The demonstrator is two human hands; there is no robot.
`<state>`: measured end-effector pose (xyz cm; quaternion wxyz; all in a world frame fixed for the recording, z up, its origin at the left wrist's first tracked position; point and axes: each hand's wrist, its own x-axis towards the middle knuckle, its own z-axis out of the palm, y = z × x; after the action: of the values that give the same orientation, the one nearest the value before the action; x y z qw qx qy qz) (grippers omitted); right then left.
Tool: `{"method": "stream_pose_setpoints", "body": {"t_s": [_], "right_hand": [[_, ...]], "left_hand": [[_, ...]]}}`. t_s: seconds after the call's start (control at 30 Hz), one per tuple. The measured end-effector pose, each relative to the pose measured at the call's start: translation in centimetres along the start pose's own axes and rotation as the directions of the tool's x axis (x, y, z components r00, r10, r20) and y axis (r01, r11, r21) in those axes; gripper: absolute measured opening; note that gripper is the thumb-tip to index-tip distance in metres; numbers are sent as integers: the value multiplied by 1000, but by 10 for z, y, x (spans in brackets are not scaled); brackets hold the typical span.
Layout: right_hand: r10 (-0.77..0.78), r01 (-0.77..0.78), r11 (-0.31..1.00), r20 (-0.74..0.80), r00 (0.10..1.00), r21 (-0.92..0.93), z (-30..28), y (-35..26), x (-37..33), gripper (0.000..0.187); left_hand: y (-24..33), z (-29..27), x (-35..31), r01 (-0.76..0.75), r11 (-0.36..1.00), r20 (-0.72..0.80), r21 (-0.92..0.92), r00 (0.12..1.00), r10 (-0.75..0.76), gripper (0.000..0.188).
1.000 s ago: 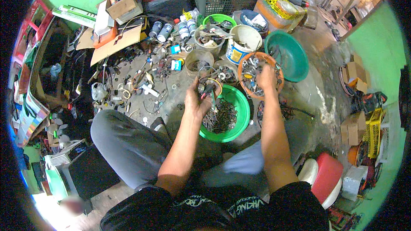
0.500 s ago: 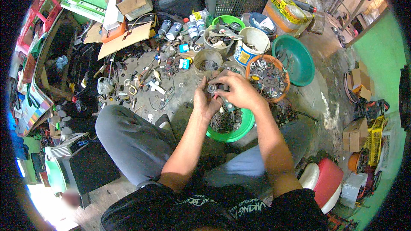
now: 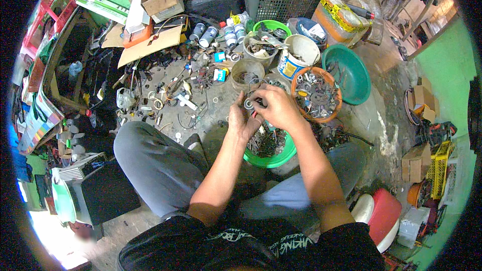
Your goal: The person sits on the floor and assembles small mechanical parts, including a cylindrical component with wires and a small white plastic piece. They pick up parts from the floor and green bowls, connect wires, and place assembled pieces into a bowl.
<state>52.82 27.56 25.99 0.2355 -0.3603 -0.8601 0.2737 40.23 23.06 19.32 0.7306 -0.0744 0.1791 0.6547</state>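
Both hands meet above a green basin (image 3: 271,160) of small dark metal parts, probably screws or bolts. My left hand (image 3: 241,122) is closed round a small pale ring-shaped part (image 3: 248,104), with its thumb and fingers pointing up. Close against it, my right hand (image 3: 275,106) is bent in a pinch at the ring's edge. Something dark shows between its fingertips, too small to name. A bit of red shows low between the two hands. Just behind them stands a greyish tub (image 3: 239,83) with a few parts at its bottom.
An orange basin (image 3: 340,106) of mixed small parts stands to the right, beside a teal basin (image 3: 362,83). Behind are a white bucket (image 3: 292,66) and several spray cans (image 3: 208,36). Loose parts and cables litter the floor at left. My bent knees flank the green basin.
The view has shifted slightly, so the surroundings sit a little lower and further right. My right fingers have curled in closer at the ring-shaped part; my left hand stays nearly in place.
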Motion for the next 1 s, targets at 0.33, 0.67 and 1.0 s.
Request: {"method": "stream_pose_setpoints", "body": {"t_s": [0.33,0.67,1.0], "right_hand": [[31,-26,988,25,999,-154,2,5,-10,29],[386,-281,911,-381,840,302,-65,80,-14,20],[615,-659,736,-562,553,157,-15,219,-48,28]], "left_hand": [[-15,-4,5,37,999,29,24,999,-38,42],[-20,4,12,12,1000,-120,-1,993,-12,40],[-12,0,12,32,999,-107,21,994,-29,37]]}}
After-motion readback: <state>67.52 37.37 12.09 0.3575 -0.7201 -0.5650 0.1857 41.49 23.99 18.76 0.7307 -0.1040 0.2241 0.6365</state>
